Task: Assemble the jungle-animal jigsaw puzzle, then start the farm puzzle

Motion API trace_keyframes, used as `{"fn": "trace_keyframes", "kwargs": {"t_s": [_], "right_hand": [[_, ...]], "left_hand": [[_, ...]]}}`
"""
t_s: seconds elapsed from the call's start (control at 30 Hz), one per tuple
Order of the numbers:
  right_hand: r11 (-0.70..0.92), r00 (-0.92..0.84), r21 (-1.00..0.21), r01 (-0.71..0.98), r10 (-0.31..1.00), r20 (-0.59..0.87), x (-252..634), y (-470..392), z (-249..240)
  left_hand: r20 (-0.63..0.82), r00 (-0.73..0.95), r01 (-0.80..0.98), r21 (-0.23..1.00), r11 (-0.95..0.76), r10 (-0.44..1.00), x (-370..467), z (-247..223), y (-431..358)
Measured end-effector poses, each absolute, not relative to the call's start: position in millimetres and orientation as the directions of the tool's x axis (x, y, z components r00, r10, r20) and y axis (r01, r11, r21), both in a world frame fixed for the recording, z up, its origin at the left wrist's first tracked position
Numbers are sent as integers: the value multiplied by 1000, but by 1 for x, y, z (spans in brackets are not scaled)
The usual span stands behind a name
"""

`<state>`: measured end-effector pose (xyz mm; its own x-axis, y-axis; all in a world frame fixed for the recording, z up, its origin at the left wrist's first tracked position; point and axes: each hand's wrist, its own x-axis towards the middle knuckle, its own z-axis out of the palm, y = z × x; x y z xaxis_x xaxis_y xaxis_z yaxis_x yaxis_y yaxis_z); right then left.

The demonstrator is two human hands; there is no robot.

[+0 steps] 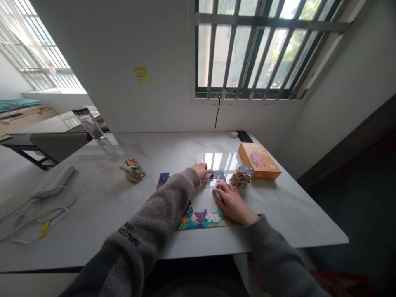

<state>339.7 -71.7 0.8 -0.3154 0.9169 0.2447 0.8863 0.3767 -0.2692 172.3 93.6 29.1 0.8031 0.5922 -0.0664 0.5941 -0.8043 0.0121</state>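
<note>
A partly assembled jigsaw puzzle [204,217] with colourful animals and plants lies on the white marbled table, its bottom strip nearest me. My left hand [203,172] reaches across it, fingers spread and touching the pieces at its upper right part. Along the right side of the puzzle rests my right hand [232,201], its fingers apart and bent down over the pieces and the tabletop. No loose piece shows in either hand. My left sleeve hides much of the puzzle's left side. A stack of pieces [242,176] stands just beyond my right hand.
Another stack of pieces [133,170] sits left of the puzzle. An orange box [259,161] lies at the right, with a dark phone [244,136] behind it. At the left are a clear bottle [90,124], a white device [56,181] and looped cables [63,210].
</note>
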Motion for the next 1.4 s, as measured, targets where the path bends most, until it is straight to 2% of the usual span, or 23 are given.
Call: {"fn": "trace_keyframes", "kwargs": {"t_s": [0.23, 0.43, 0.67, 0.87, 1.1, 1.4], "right_hand": [[377, -320, -250, 892, 916, 241, 340, -71, -1], [400, -343, -236, 886, 906, 248, 340, -70, -3], [402, -344, -230, 886, 904, 254, 340, -71, -2], [436, -369, -183, 881, 876, 309, 338, -63, 5], [362, -351, -68, 930, 926, 140, 326, -24, 8], [285, -282, -34, 958, 956, 81, 322, -6, -11]], "left_hand": [[-7, 718, 695, 59, -717, 696, 90, 35, 109], [90, 676, 704, 215, -677, 731, 25, 33, 109], [94, 686, 709, 137, -692, 722, 34, 22, 82], [187, 699, 667, 177, -724, 690, 34, 16, 72], [190, 673, 676, 234, -698, 715, 15, 12, 52], [77, 701, 682, 222, -697, 709, 17, 21, 14]]}}
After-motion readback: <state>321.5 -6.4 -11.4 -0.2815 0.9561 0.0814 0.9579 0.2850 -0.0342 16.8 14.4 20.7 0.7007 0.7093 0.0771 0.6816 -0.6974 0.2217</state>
